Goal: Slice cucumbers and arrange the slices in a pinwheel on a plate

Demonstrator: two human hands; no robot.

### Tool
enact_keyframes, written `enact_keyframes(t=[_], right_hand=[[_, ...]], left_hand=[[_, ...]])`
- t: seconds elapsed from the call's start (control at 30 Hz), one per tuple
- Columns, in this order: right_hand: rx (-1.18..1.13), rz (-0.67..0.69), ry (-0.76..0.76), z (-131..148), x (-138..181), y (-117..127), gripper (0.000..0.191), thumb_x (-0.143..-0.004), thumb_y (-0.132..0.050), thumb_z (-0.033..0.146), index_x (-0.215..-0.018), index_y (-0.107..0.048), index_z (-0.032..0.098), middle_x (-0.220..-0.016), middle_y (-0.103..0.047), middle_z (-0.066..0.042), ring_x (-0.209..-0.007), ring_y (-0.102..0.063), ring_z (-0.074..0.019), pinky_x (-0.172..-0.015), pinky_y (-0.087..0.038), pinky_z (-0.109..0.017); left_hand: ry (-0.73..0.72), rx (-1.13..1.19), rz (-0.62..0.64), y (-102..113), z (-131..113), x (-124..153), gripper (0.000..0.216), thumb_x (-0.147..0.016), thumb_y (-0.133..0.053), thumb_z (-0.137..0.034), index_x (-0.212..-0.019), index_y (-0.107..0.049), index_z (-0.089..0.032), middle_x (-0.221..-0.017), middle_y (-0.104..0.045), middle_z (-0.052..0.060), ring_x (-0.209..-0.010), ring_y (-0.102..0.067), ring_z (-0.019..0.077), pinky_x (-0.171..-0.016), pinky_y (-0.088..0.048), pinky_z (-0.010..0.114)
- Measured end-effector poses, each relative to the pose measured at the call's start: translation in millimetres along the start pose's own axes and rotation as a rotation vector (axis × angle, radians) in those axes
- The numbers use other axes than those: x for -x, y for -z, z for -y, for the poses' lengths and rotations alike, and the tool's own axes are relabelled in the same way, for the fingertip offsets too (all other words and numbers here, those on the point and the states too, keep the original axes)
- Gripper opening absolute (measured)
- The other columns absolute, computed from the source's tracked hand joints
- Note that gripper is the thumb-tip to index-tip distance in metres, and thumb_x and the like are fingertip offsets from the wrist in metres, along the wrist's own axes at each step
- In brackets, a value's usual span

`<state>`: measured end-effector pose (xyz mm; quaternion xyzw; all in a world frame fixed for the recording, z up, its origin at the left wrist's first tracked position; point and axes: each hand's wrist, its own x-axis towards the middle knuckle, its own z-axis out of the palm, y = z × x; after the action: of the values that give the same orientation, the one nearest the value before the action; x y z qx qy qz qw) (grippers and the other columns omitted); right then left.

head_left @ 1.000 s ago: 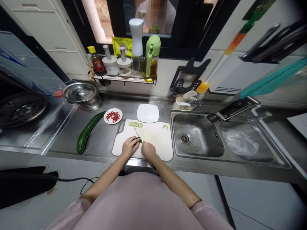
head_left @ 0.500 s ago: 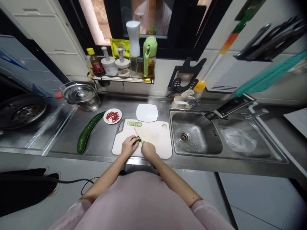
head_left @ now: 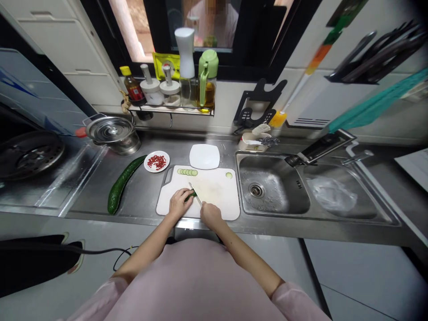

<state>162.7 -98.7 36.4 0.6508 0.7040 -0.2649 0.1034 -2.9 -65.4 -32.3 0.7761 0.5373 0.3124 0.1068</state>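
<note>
My left hand (head_left: 180, 203) is closed over a short piece of cucumber (head_left: 191, 194), pressing it onto the white cutting board (head_left: 217, 203); most of the piece is hidden under the fingers. In my right hand (head_left: 211, 216) is a knife (head_left: 195, 193), its blade slanting away to the left beside the cucumber's right end. A row of overlapping cucumber slices (head_left: 187, 172) lies along the board's far left edge. One pale cucumber end piece (head_left: 229, 175) sits alone near the far right corner. Behind the board is a white square plate (head_left: 204, 156).
Left of the board are a whole cucumber (head_left: 125, 183) and a small plate of chopped red pieces (head_left: 157, 161). A lidded steel pot (head_left: 115, 133) stands farther left. The double sink (head_left: 274, 187) borders the board's right. Bottles and jars fill a wall rack (head_left: 174, 109).
My right hand and the knife have shifted slightly right and toward me. My left hand stays on the cucumber piece, and the slices lie as before.
</note>
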Motion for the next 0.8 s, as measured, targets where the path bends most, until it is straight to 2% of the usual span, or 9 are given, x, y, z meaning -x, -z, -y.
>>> enact_keyframes(t=[0.27, 0.8], right_hand=[[0.003, 0.044, -0.007, -3, 3, 0, 0.030, -0.091, -0.035, 0.013, -0.110, -0.059, 0.013, -0.101, -0.069, -0.016, -0.097, -0.066, -0.0231, -0.077, -0.047, -0.030], [-0.046, 0.030, 0.011, 20, -29, 22, 0.033, -0.091, -0.040, 0.016, -0.118, -0.058, 0.013, -0.108, -0.068, -0.015, -0.103, -0.064, -0.0222, -0.082, -0.046, -0.029]], left_hand=[[0.002, -0.001, -0.001, 1, -1, 0, 0.023, -0.088, -0.055, -0.029, -0.108, -0.067, -0.026, -0.106, -0.066, 0.005, -0.096, -0.061, 0.0173, -0.086, -0.050, 0.031], [0.016, 0.011, 0.010, 1, -1, 1, 0.024, -0.089, -0.054, -0.031, -0.108, -0.067, -0.025, -0.106, -0.066, 0.005, -0.097, -0.061, 0.0176, -0.088, -0.050, 0.031]])
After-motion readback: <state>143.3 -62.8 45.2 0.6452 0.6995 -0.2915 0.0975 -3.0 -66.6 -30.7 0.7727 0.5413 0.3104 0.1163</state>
